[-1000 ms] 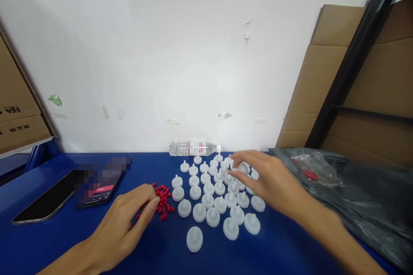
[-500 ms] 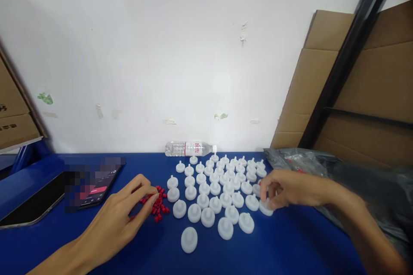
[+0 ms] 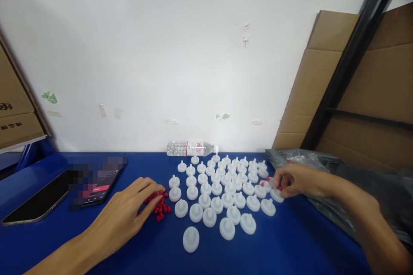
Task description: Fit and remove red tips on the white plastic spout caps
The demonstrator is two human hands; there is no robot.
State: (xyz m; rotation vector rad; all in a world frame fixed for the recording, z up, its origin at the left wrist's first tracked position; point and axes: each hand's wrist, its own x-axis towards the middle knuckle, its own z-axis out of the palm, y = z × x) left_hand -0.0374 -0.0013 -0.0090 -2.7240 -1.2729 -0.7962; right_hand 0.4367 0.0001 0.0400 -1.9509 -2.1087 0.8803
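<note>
My left hand rests at a heap of small red plugs. Its fingers are bent over the heap, and red plugs show in the gap between thumb and forefinger. On the far right of the white parts, my right hand pinches a white round disc with a nozzle, and red shows at the disc's top by the fingertips. Beside it lie white discs with red tips. Many plain white discs, nozzles up, spread across the middle of the blue table.
A clear plastic bottle lies against the wall. Two phones, one showing a lit screen and one dark, lie at left. Behind my right arm is a grey plastic bag. Cardboard leans at right.
My right hand has moved slightly right, away from a plain white disc, to a disc with red at its top. My left thumb and forefinger have parted over the red plugs. The view has shifted slightly.
</note>
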